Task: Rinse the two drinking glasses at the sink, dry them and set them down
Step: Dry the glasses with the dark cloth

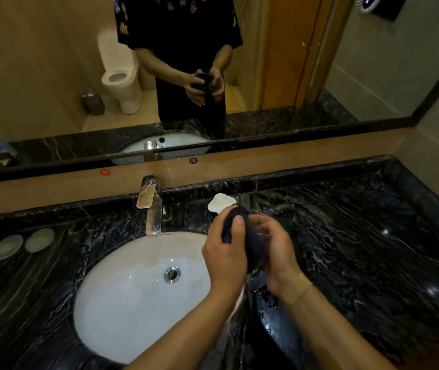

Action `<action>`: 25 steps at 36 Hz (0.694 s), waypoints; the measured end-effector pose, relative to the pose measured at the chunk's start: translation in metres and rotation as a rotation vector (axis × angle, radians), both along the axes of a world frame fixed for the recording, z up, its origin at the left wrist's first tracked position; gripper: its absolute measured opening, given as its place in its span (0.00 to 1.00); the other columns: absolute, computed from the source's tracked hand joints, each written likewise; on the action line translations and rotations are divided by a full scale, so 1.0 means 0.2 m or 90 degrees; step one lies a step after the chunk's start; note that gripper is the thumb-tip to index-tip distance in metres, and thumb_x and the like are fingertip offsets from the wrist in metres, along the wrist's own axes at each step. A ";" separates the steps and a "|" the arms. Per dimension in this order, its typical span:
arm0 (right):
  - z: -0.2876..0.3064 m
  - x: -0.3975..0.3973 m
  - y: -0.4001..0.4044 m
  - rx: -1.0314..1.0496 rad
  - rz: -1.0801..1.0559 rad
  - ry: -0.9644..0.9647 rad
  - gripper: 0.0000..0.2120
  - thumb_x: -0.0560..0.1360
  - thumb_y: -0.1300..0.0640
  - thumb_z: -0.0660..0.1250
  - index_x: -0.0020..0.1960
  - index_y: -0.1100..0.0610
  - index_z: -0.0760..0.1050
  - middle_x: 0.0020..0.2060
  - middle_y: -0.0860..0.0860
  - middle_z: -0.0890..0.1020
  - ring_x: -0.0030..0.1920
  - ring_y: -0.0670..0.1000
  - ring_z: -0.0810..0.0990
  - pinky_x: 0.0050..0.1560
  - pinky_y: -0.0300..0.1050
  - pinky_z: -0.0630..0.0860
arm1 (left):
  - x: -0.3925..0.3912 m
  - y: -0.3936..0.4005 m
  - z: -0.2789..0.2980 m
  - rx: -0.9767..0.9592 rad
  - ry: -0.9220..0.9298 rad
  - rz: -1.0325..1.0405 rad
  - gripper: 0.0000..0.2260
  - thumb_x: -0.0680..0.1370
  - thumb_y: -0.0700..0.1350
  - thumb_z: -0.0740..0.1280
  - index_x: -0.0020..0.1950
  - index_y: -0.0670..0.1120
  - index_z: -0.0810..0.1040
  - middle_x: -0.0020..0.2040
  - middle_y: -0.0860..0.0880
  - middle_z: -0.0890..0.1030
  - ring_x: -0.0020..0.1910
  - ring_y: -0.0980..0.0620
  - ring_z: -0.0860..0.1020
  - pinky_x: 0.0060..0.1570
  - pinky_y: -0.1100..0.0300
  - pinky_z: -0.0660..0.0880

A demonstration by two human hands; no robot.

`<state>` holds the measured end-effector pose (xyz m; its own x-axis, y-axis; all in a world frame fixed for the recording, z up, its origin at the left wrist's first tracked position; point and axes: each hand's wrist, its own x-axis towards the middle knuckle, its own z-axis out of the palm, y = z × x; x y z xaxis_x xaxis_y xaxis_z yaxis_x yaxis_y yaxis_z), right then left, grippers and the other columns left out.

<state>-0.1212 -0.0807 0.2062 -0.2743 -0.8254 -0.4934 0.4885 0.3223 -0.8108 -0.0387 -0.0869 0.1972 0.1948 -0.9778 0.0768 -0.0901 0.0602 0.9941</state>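
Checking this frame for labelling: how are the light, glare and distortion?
Head view: dim, warm light; small glare spots on the wet counter; wide-angle bend curves the mirror edge; the glass is hard to see under the dark cloth both hands hold.

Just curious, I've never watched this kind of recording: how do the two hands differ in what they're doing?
The left hand grips a dark cloth, thumb on top; the right hand cups a clear glass. The right wrist wears a bandage; the left is bare. Both hover beside the sink.
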 end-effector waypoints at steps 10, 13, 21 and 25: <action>0.08 -0.14 -0.03 0.003 0.091 -0.133 0.14 0.79 0.49 0.57 0.52 0.55 0.77 0.48 0.58 0.82 0.41 0.57 0.81 0.39 0.47 0.77 | 0.04 -0.11 0.06 0.151 0.204 -0.180 0.14 0.74 0.57 0.65 0.52 0.51 0.83 0.51 0.44 0.85 0.49 0.47 0.82 0.49 0.51 0.77; 0.06 -0.11 -0.08 0.054 0.001 -0.085 0.32 0.76 0.31 0.58 0.64 0.56 0.75 0.55 0.58 0.84 0.46 0.58 0.85 0.33 0.47 0.80 | -0.02 -0.08 0.03 0.125 0.174 -0.069 0.14 0.75 0.61 0.65 0.54 0.56 0.82 0.51 0.50 0.84 0.52 0.49 0.82 0.52 0.50 0.80; 0.10 0.06 -0.03 -0.084 -0.086 0.242 0.28 0.72 0.28 0.53 0.48 0.50 0.75 0.47 0.52 0.82 0.51 0.55 0.82 0.55 0.57 0.79 | -0.02 -0.09 0.03 0.096 0.192 0.118 0.11 0.82 0.52 0.63 0.60 0.51 0.81 0.52 0.50 0.83 0.52 0.50 0.81 0.52 0.52 0.80; 0.09 0.07 0.01 -0.116 0.019 0.211 0.26 0.70 0.32 0.59 0.57 0.49 0.77 0.53 0.47 0.83 0.54 0.47 0.82 0.56 0.47 0.80 | -0.02 -0.06 0.04 0.030 0.123 0.106 0.09 0.82 0.51 0.62 0.60 0.56 0.79 0.53 0.55 0.82 0.51 0.60 0.80 0.51 0.63 0.78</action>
